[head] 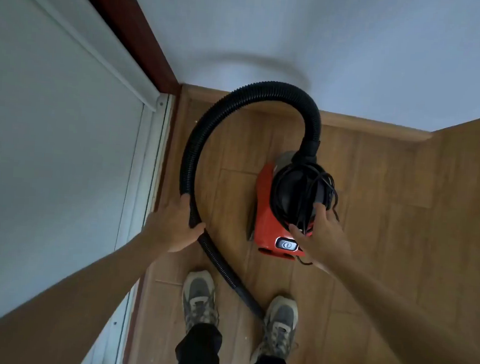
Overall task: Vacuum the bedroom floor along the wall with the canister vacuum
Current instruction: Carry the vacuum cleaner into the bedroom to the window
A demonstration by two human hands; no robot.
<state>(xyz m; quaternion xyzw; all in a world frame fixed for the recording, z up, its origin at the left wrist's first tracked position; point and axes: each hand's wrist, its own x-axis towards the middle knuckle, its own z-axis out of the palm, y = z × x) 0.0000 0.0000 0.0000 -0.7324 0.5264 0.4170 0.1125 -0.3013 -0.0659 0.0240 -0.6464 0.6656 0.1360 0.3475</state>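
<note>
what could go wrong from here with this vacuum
The hose runs back between the shoes, so a step forward might catch it and cause a trip. The cord sits in a loose tangle on the vacuum where the right hand reaches; pulling it out could knot it or tip the vacuum.

A circled mark, perhaps a power symbol, on the grey button [286, 244] of the red vacuum [265, 212].

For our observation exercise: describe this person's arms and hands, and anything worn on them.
The left forearm and right forearm are bare to the picture's edge; no sleeves show. The left hand and right hand wear no gloves, and no watch, bracelet or ring is visible.
</note>
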